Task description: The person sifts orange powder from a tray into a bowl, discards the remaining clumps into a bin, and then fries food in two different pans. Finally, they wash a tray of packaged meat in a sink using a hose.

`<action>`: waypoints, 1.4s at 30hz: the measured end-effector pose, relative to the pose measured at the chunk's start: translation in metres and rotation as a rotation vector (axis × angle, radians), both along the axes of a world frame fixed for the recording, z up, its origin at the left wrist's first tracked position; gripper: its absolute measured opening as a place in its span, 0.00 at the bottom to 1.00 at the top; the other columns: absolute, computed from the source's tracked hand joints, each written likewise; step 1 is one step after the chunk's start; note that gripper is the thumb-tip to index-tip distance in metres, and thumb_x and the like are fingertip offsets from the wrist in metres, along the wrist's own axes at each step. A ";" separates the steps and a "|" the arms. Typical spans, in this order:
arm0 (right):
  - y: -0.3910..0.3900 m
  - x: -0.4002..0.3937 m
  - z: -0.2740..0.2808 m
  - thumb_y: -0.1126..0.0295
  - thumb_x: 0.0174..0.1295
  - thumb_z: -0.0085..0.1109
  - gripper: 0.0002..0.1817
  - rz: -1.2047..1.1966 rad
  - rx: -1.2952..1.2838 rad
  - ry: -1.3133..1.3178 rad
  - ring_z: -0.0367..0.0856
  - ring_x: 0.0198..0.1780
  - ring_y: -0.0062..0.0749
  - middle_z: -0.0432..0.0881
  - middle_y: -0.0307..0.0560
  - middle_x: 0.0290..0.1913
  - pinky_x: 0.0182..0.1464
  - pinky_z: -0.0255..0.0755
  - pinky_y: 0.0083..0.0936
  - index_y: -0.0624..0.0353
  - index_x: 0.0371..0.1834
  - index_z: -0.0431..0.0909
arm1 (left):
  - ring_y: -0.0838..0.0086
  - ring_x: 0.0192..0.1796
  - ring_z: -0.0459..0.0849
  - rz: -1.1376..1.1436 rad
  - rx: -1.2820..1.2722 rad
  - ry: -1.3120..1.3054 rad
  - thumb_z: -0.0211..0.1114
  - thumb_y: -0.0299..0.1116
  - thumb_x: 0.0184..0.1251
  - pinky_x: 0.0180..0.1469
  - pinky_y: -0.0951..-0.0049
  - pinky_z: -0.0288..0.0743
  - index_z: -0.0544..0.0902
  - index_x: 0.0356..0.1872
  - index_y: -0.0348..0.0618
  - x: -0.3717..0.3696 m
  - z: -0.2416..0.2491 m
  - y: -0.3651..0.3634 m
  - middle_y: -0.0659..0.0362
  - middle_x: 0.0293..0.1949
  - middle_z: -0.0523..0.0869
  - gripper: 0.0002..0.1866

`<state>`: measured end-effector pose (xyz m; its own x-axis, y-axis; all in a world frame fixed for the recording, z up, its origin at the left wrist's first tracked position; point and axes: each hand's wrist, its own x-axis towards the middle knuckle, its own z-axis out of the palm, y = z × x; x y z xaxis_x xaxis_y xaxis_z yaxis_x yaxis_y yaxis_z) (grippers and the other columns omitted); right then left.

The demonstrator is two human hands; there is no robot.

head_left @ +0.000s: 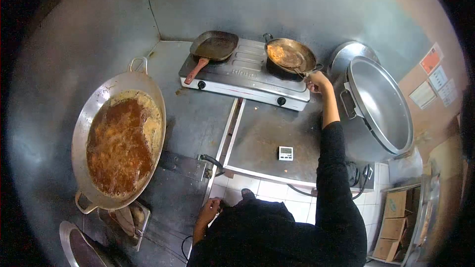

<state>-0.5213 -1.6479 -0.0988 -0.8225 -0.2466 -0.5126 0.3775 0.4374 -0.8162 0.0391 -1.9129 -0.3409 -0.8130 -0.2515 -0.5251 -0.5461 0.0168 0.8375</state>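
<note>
My right hand (315,82) reaches out to the small wok (301,52) on the right burner, with its fingers closed around a thin utensil (300,73) that slants into the pan. The kind of utensil cannot be made out. Some orange-brown food (277,53) lies in the left part of this wok. Low beside my body, my left hand (212,206) has its fingers loosely curled, and nothing shows in them. Both pans' burners belong to a two-burner gas stove (247,71).
A square frying pan (214,44) sits on the left burner, its handle (196,70) pointing toward me. At left, a big wok (81,133) holds bubbling brown liquid (121,148). A large metal pot (346,133) stands right of the stove. A white timer (285,153) lies on the counter.
</note>
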 end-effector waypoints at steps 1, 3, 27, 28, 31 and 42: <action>0.005 0.002 -0.001 0.78 0.52 0.47 0.09 -0.030 -0.028 -0.002 0.61 0.13 0.17 0.63 0.34 0.13 0.14 0.52 0.15 0.58 0.16 0.69 | 0.72 0.35 0.79 -0.012 -0.006 -0.020 0.52 0.45 0.68 0.38 0.73 0.73 0.76 0.48 0.40 -0.001 0.006 -0.002 0.56 0.33 0.79 0.19; 0.006 0.017 0.014 0.78 0.50 0.50 0.06 -0.090 0.044 0.109 0.61 0.13 0.17 0.64 0.35 0.13 0.14 0.52 0.15 0.60 0.17 0.70 | 0.72 0.35 0.79 -0.016 -0.005 -0.039 0.52 0.44 0.68 0.38 0.72 0.74 0.76 0.48 0.40 -0.009 0.029 -0.003 0.55 0.34 0.79 0.18; 0.034 -0.007 -0.019 0.74 0.48 0.52 0.08 -0.231 0.770 1.035 0.80 0.19 0.40 0.78 0.62 0.21 0.16 0.68 0.31 0.72 0.24 0.74 | 0.74 0.32 0.79 -0.003 0.034 0.014 0.53 0.39 0.67 0.33 0.75 0.74 0.77 0.46 0.38 -0.016 0.034 0.004 0.56 0.32 0.79 0.15; 0.033 -0.002 -0.016 0.74 0.48 0.52 0.09 -0.241 0.864 1.214 0.81 0.20 0.43 0.78 0.64 0.22 0.17 0.70 0.33 0.73 0.25 0.74 | 0.74 0.31 0.78 -0.006 0.020 0.027 0.54 0.39 0.67 0.32 0.75 0.74 0.77 0.46 0.38 -0.016 0.030 0.004 0.56 0.31 0.79 0.15; 0.026 0.013 0.003 0.72 0.49 0.52 0.10 -0.163 0.877 1.201 0.82 0.23 0.50 0.78 0.68 0.23 0.19 0.71 0.38 0.73 0.28 0.73 | 0.76 0.29 0.78 -0.010 0.027 0.095 0.54 0.38 0.67 0.30 0.76 0.73 0.76 0.46 0.39 -0.018 0.012 0.005 0.57 0.30 0.78 0.14; 0.038 -0.026 -0.034 0.73 0.46 0.53 0.07 -0.202 0.563 0.790 0.76 0.14 0.35 0.78 0.52 0.19 0.16 0.68 0.28 0.67 0.23 0.77 | 0.79 0.28 0.76 0.041 0.069 0.127 0.53 0.40 0.68 0.28 0.78 0.71 0.76 0.46 0.40 -0.018 0.008 0.012 0.61 0.28 0.78 0.15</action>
<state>-0.5469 -1.6099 -0.1332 -0.9782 0.0469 0.2021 -0.0757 0.8263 -0.5581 0.0216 -1.9011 -0.3331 -0.8639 -0.2528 -0.4356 -0.4345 -0.0630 0.8985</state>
